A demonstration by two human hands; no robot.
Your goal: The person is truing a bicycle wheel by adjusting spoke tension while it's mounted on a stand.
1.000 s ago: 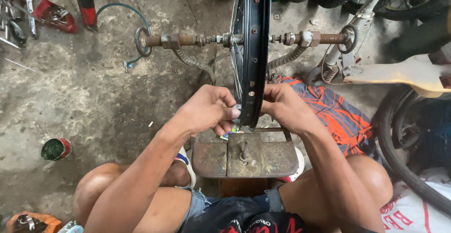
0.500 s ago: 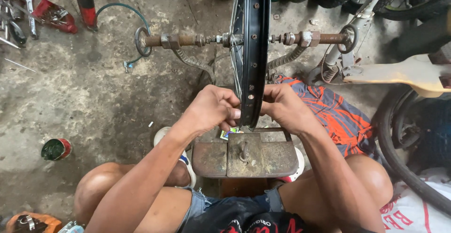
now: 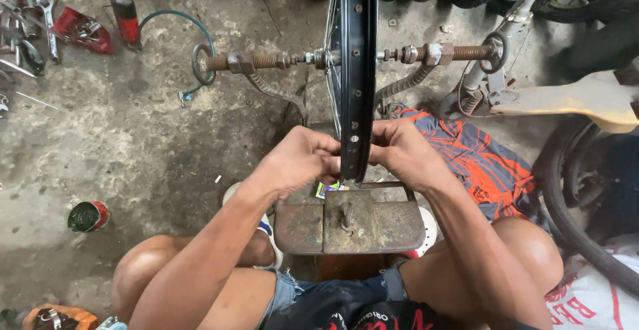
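Wheel rim (image 3: pixel 356 70) upright on stand (image 3: pixel 349 220) — hands (image 3: pixel 299 160) either side.

Soft, even daylight is seen across the concrete floor (image 3: pixel 133 137); a diffuse shadow is cast toward 9 o'clock. Focus is held sharp centrally, and slight wide-angle bending is noted at the edges.

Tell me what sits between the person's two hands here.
The black wheel rim, edge-on, stands between the left hand and right hand in the head view.

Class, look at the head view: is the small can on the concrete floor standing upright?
No. The small can lies tipped on its side on the floor, far left of both hands at the wheel rim.
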